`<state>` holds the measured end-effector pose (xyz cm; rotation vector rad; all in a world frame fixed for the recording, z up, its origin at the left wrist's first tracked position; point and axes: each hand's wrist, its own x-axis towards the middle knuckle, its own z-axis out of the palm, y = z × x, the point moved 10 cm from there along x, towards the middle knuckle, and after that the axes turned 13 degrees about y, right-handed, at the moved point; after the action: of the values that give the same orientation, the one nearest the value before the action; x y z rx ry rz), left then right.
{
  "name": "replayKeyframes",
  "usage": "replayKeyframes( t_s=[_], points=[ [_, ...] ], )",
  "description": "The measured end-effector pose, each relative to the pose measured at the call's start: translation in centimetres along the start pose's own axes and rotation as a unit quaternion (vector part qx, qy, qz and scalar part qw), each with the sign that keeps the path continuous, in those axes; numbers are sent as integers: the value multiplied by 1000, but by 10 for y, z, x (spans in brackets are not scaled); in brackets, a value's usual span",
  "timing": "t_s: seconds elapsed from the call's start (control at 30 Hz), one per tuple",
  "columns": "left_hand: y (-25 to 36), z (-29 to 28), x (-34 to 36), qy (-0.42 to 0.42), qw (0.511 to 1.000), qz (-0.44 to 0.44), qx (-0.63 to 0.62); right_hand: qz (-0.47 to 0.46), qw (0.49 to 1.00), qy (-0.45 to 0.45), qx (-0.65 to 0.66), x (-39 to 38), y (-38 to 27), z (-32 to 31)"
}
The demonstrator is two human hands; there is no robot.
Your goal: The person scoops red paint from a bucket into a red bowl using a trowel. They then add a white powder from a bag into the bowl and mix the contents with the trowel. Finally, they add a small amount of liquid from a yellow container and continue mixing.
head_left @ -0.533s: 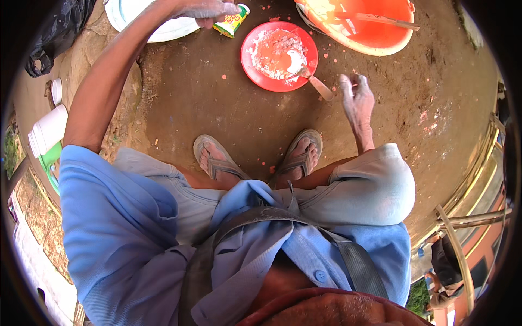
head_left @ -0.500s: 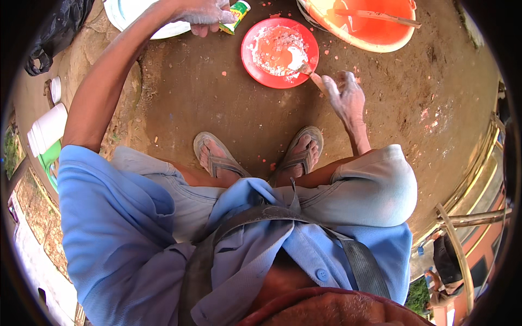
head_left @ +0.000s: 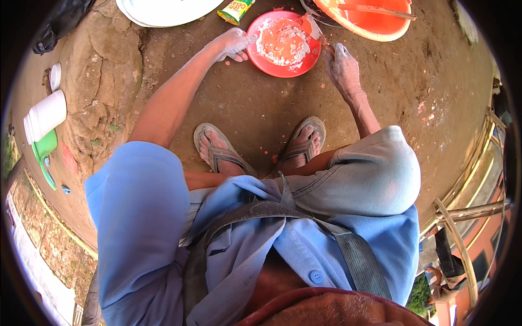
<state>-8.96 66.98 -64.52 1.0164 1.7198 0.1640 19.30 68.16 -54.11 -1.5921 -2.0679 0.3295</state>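
Far on your left, a white jar (head_left: 46, 116) lies on its side on the ground, and a green jug (head_left: 44, 152) sits just under it. A small white lid (head_left: 55, 76) lies near them by a rough stone (head_left: 100, 65). Up top you can see the edge of a big white plate (head_left: 163, 10), and next to it a small green and yellow packet (head_left: 235, 11). Your left hand (head_left: 232, 43) is dusty white, and its fingers curl against the left rim of the red plate (head_left: 258, 57). The red plate sits on the dirt right in front of your feet, and it has white paste spread in it. Your two feet in sandals (head_left: 220, 152) rest flat on the ground below it. Your right hand (head_left: 342, 68) is closed around a small scraping tool (head_left: 318, 33), and the tool's blade reaches over the right rim of the red plate. Behind it is a big orange bowl (head_left: 375, 27) with a stick (head_left: 380, 10) lying across it.
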Motion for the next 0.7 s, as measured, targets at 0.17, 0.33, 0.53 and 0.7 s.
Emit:
replayKeyframes(
  t_s=[0.17,0.33,0.53,0.7],
  points=[
    [-5,16,1,41,960,48,-272,58,991,-50,108,-41,1,27],
    [-11,22,3,81,941,57,-324,33,996,22,75,-30,-16,-4],
    [-26,24,5,169,928,79,-323,38,997,-29,63,-62,-23,13],
    [-18,31,6,169,900,95,-391,65,987,-32,141,-69,-39,5]
  ],
)
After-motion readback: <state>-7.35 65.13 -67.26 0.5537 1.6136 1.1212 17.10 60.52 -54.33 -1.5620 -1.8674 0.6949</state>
